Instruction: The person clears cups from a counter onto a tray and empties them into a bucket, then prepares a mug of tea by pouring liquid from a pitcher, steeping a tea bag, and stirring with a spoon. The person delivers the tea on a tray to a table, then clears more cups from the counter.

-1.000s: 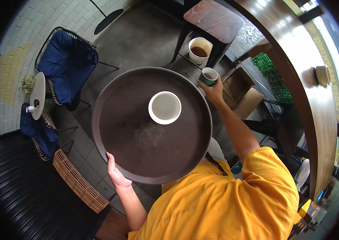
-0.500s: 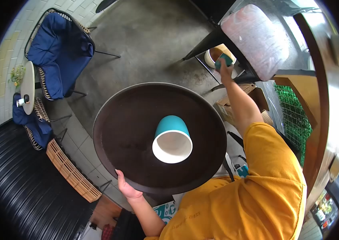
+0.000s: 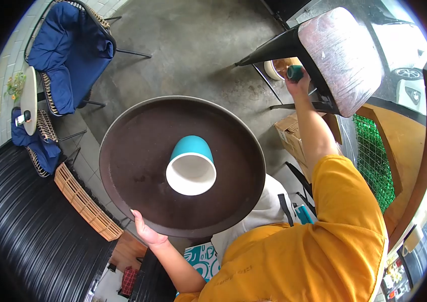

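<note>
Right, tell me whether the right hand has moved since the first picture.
Yes: the right hand has moved out to the white bucket, which it now partly covers.

Daylight floods in from two o'clock, washing out the view there and leaving a whitish sheen on the stool seat (image 3: 342,60). We see thin highlights along the black bench (image 3: 32,216) at eight o'clock, and soft shade inside the white-lined cup (image 3: 192,168). Black vignetting rings our fisheye view, bending straight lines; the middle looks fairly sharp.
</note>
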Tool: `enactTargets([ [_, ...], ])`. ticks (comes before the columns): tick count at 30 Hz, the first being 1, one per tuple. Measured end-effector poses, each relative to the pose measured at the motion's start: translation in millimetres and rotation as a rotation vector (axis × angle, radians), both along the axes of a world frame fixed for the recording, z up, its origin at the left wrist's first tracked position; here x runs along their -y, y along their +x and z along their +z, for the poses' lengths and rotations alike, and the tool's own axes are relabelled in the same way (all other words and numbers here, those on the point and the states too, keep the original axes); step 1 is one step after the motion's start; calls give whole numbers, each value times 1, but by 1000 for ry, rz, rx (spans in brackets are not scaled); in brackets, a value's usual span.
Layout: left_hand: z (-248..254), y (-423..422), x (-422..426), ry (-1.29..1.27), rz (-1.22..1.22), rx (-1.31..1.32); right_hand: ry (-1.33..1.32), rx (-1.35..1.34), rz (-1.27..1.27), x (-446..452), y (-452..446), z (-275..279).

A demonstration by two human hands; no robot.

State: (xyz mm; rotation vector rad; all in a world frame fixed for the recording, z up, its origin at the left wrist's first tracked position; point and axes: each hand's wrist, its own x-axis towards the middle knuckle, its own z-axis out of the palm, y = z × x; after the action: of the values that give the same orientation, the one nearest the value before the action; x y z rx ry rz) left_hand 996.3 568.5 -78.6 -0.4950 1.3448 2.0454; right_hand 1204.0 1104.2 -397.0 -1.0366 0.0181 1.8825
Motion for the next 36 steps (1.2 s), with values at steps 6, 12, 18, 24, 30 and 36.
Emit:
enactTargets([
  [6, 25, 0, 4, 46, -35, -30, 174, 484, 231, 92, 13, 57],
  [12, 59, -9, 25, 45, -62, 27, 525, 343, 277, 197, 2, 278],
  [18, 83, -6, 41, 63, -77, -37, 1177, 489, 539, 282, -12, 421],
  [24, 94, -8, 52, 300, -144, 10, 1473, 502, 863, 364, -58, 468],
  [30, 107, -1, 56, 350, -151, -19, 1680, 460, 1044, 419, -100, 470],
  [36, 108, 0, 68, 284, -79, -20, 1737, 437, 1079, 435, -118, 475],
])
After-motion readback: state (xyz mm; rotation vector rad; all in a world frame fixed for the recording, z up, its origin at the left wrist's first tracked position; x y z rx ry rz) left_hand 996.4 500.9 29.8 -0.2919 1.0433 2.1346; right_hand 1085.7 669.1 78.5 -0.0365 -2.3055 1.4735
